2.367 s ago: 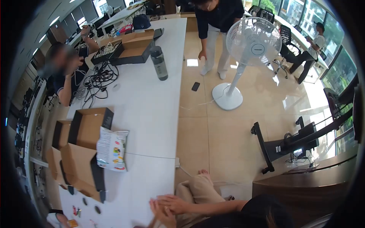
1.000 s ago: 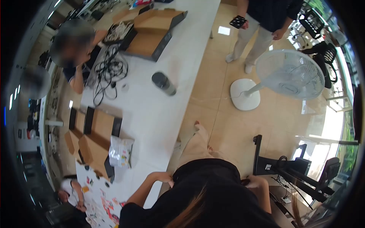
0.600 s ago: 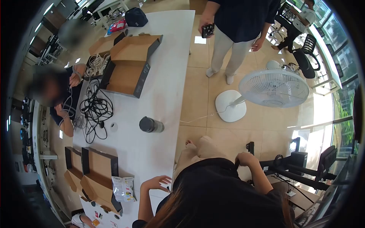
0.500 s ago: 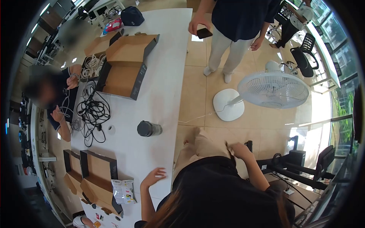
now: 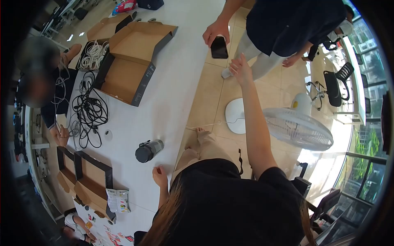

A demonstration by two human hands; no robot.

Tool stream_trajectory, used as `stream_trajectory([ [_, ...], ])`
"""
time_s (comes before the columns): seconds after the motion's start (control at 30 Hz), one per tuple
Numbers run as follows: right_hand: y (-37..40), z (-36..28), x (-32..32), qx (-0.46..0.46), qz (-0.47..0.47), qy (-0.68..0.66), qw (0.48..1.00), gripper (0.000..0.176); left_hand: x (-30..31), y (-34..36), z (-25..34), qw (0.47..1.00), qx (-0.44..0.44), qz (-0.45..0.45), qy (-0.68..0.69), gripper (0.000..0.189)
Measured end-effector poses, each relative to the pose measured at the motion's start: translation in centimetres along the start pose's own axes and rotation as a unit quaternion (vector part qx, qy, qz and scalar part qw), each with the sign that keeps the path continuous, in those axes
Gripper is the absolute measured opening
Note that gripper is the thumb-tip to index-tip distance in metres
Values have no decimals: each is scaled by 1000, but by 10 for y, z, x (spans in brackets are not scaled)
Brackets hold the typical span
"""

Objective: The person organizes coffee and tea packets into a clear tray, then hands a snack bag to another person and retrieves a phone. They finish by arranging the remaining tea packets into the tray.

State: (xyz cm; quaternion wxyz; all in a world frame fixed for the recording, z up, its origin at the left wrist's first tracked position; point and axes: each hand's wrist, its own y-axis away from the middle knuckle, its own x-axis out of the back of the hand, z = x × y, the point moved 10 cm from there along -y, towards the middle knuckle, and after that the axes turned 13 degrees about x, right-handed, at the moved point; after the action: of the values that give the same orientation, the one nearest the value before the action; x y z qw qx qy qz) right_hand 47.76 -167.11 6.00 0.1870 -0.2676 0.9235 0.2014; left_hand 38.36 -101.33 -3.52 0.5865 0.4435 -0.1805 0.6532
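Nearest to us, our left hand [image 5: 160,176] is loosely curled by the table [image 5: 139,213]; we see nothing in it, but cannot tell whether its fingers fully close or whether it rests on the surface. Just ahead of it and slightly left lies the dark-lidded water bottle [image 5: 149,151], so this hand is best left quiet, clear of that lid.

Farther out, our right arm is stretched forward, and our right hand [image 5: 241,70] is empty, its fingers spread a little. The pedestal fan [image 5: 297,128] is to the right of that forearm, so we would do well to bring the elbow back along our own side, away from the grille.

Just beyond our right fingertips and to their left is the smartphone [image 5: 219,48], dark screen toward us, apart from our fingers. The other person's hand [image 5: 216,31] holds it by its far end. The near end and long edges look free to us: a thumb on one edge and fingers on the other would be steadier than a fingertip pinch. We should feel firm contact before any pull, since the tiled floor [image 5: 208,88] is below.
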Motion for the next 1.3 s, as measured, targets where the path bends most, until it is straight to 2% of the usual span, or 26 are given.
stream_trajectory([
  [0.03, -11, 2, -7, -2, 15, 12, 1000, 71, 2, 0, -4, 1000, 7, 10, 5, 24],
  [0.13, -25, 50, -30, -82, -46, 147, 985, 70, 5, 6, 5, 999, 14, 46, -16, 24],
  [0.23, -24, 116, -29, -132, -20, 210, 969, 66, 11, 21, 17, 989, 39, 138, -29, 24],
  [0.33, -30, 167, -39, -141, -5, 182, 973, 72, 10, 23, 0, 982, 70, 174, 14, 25],
  [0.37, -36, 180, -32, -109, 25, 229, 967, 68, 12, 24, -4, 979, 73, 189, 30, 29],
  [0.43, -54, 197, -22, -37, 82, 318, 944, 59, 16, 32, -14, 965, 114, 234, -20, 53],
  [0.47, -58, 203, -22, -8, 82, 310, 947, 53, 19, 37, -16, 957, 132, 255, -46, 66],
  [0.53, -58, 206, -19, 50, 92, 292, 951, 43, 5, 36, -35, 958, 164, 228, -53, 87],
  [0.57, -55, 195, -23, 95, 94, 328, 935, 42, 0, 36, -33, 959, 180, 213, -58, 98],
  [0.6, -51, 185, -26, 139, 95, 365, 916, 42, -14, 34, -44, 956, 265, 94, -82, 111],
  [0.63, -48, 174, -33, 183, 94, 400, 893, 42, -18, 33, -48, 954, 268, 95, -90, 112],
  [0.73, -44, 165, -45, 227, 86, 386, 890, 48, -28, 28, -63, 950, 276, 96, -107, 113],
  [0.83, -50, 173, -50, 263, 31, 388, 883, 53, -33, 29, -73, 947, 283, 90, -123, 115],
  [0.93, -52, 175, -54, 240, -6, 433, 869, 51, -40, 27, -92, 944, 278, 89, -152, 117],
  [1.03, -64, 175, -68, 193, -99, 477, 852, 46, -40, 30, -92, 948, 274, 78, -142, 116],
  [1.13, -59, 154, -107, 224, -70, 564, 791, 58, -46, 30, -106, 943, 285, 68, -155, 115],
  [1.23, -43, 148, -161, 279, -82, 653, 700, 80, -49, 33, -110, 932, 327, 21, -157, 115],
  [1.27, -50, 159, -162, 258, -67, 619, 739, 90, -50, 34, -110, 929, 333, 15, -159, 116],
  [1.3, -55, 167, -163, 253, -61, 612, 747, 88, -50, 35, -110, 927, 340, 9, -160, 116],
])
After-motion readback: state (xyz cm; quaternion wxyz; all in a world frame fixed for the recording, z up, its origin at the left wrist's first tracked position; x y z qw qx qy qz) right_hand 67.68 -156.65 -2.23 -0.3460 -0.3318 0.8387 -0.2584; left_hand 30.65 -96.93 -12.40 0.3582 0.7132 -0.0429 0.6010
